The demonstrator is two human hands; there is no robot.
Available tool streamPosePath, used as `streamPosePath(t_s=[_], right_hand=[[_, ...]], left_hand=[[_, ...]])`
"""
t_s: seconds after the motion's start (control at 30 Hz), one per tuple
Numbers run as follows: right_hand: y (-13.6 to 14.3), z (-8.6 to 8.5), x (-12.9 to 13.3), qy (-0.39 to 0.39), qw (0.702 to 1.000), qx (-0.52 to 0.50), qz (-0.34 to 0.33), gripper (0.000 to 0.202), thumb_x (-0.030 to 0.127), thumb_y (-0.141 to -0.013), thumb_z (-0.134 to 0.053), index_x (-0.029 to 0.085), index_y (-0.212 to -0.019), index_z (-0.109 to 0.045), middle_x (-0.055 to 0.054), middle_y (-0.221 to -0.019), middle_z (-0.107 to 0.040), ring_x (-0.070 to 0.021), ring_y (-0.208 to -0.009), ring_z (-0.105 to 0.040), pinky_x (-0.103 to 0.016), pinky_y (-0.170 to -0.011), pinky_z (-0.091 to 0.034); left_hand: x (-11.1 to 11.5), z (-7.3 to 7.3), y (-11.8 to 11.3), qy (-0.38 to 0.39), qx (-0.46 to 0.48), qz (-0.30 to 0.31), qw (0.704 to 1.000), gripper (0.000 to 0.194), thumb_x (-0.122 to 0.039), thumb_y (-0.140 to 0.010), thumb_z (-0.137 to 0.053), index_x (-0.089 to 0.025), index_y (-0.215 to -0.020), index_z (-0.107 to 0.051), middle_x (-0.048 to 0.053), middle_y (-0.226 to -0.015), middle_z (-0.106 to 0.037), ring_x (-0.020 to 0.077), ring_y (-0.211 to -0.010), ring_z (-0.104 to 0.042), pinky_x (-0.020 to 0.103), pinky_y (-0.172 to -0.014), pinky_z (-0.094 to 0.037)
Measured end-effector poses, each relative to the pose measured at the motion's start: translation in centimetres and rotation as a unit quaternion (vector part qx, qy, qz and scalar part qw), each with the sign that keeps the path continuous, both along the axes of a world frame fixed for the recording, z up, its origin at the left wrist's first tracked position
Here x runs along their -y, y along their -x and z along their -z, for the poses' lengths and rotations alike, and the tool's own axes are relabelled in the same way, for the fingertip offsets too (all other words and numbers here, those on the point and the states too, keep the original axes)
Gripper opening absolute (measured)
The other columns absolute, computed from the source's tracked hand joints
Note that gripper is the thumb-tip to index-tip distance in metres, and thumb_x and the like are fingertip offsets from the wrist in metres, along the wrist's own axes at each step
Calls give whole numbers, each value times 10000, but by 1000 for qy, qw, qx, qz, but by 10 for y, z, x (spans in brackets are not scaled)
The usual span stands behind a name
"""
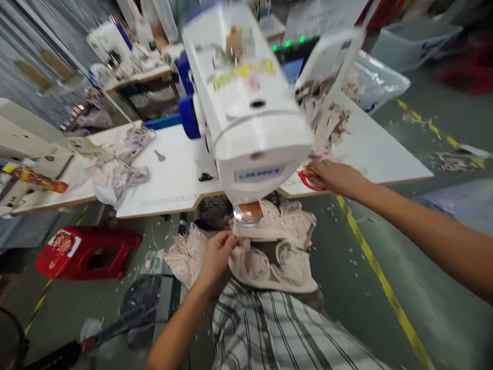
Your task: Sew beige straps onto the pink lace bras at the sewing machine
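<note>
My left hand [219,253] pinches the edge of a beige bra [256,262] just below the sewing machine's front end. The bra's two cups hang over my lap, and more beige bra pieces [295,226] lie behind it. On the right part of the white table, my right hand [325,173] is closed around red-handled scissors [311,184]; a red loop shows below the fingers and the blades are hidden. Between my hands stands the white sewing machine [265,139], whose needle area I cannot see.
Beige fabric strips [331,123] are heaped beyond my right hand. Lace pieces [125,159] lie on the white table [173,169] at left. A red stool [90,252] stands on the floor at left. A clear plastic-lined bin [385,82] is at back right.
</note>
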State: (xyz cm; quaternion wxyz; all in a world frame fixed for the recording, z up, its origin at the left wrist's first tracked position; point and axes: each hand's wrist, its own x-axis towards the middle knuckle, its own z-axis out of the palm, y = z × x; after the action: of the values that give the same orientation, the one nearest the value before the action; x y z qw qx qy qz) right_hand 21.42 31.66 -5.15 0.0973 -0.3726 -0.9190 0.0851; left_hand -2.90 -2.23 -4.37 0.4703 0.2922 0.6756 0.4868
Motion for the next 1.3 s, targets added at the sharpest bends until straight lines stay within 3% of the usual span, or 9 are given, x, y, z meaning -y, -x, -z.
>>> streamPosePath(t_s=[0.1, 0.2, 0.3, 0.4, 0.57, 0.8, 1.03, 1.17, 1.3], right_hand=[[-21, -6, 54, 13, 998, 59, 9, 383, 326, -950, -544, 95, -1252, -592, -198, -1063, -663, -239, -867, -616, -310, -652, -371], [-36, -15, 129, 103, 994, -9, 34, 361, 377, -898, -584, 169, -1193, -616, -122, -1012, -675, -222, -826, -637, -299, -648, -451], [-34, -14, 196, 187, 979, -68, -42, 420, 323, -822, -635, 195, -1220, -590, -110, -1164, -656, -224, -890, -671, -326, -733, -547], [-19, -9, 234, 187, 972, -106, -91, 420, 285, -833, -617, 209, -1245, -580, -110, -1210, -652, -253, -1043, -670, -377, -842, -577], [10, -7, 242, 161, 970, -166, -78, 446, 273, -831, -637, 190, -1265, -579, -125, -1197, -663, -258, -1070, -665, -385, -828, -599], [28, -1, 232, 158, 962, -173, -136, 408, 283, -896, -598, 168, -1287, -573, -136, -1209, -674, -257, -1084, -661, -405, -866, -596], [10, 7, 234, 257, 941, -202, -91, 421, 239, -855, -622, 275, -1271, -569, -62, -1188, -686, -214, -1007, -681, -335, -802, -590], [10, 5, 240, 282, 931, -220, -79, 519, 265, -769, -694, 257, -1265, -542, -88, -1187, -660, -224, -953, -660, -318, -693, -573], [22, 8, 242, 278, 925, -240, -95, 537, 286, -762, -699, 236, -1272, -539, -102, -1205, -656, -255, -1071, -636, -378, -828, -573]], left_hand=[[-1, 0, 1, -1, 48, -9, 999, 364, -500, -883, -604, -150, -894, -705, 34, -856, -684, 134, -763, -556, 237, -735, -411], [-2, -2, -1, -9, 126, -23, 992, 336, -477, -881, -635, -156, -935, -720, 31, -868, -694, 121, -759, -563, 219, -728, -420], [-4, -5, -4, -12, 184, -34, 982, 302, -448, -856, -682, -162, -946, -723, 30, -860, -704, 120, -758, -576, 211, -716, -429], [-8, -9, -7, -5, 185, -30, 982, 268, -423, -858, -685, -170, -938, -721, 24, -846, -702, 119, -752, -574, 206, -702, -429], [-9, -18, -11, 12, 129, 9, 992, 250, -400, -911, -617, -174, -958, -713, 18, -842, -688, 113, -744, -567, 204, -706, -428], [-9, -23, -13, 13, -7, 48, 999, 199, -277, -949, -507, -188, -871, -667, 9, -844, -665, 128, -816, -571, 217, -774, -423], [-11, -26, -6, 32, 23, 24, 999, 319, -419, -981, -492, -191, -762, -540, -41, -691, -476, 82, -582, -367, 188, -560, -319], [-12, -26, -3, 27, 14, 7, 1000, 320, -451, -949, -557, -183, -776, -585, -21, -709, -558, 76, -585, -411, 178, -544, -329], [-14, -25, -3, 34, 1, 24, 999, 294, -462, -917, -607, -178, -867, -667, -5, -706, -612, 82, -593, -456, 180, -534, -337]])
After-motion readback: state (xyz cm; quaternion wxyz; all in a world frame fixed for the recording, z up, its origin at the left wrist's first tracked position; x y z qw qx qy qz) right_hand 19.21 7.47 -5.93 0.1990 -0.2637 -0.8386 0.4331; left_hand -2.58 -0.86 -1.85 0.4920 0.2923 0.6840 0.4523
